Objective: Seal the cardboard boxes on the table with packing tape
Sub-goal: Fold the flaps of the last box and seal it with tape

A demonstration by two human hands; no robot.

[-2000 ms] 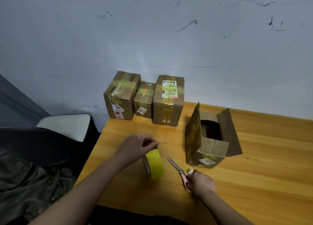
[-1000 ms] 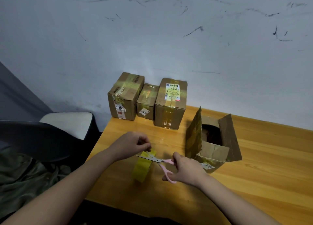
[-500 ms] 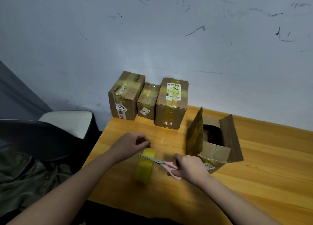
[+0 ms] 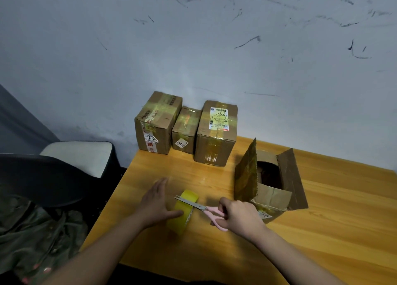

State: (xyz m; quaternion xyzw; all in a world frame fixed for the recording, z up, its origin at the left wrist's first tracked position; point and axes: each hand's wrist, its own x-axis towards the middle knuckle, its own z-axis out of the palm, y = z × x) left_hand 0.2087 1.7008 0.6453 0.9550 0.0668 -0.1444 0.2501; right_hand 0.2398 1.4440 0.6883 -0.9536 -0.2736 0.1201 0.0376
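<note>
The left hand's (image 4: pixel 154 201) fingertips blur; the open box's (image 4: pixel 270 199) contents sit in shadow; small box labels (image 4: pixel 219 119) stay unreadable.

Head view — forward-down, near table (image 4: pixel 322 231)

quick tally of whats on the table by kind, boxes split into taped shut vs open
taped-shut cardboard boxes: 3 (left, middle, right)
open cardboard box: 1
yellow tape roll: 1
pink-handled scissors: 1, held over the roll in the right hand
total: 6
</note>
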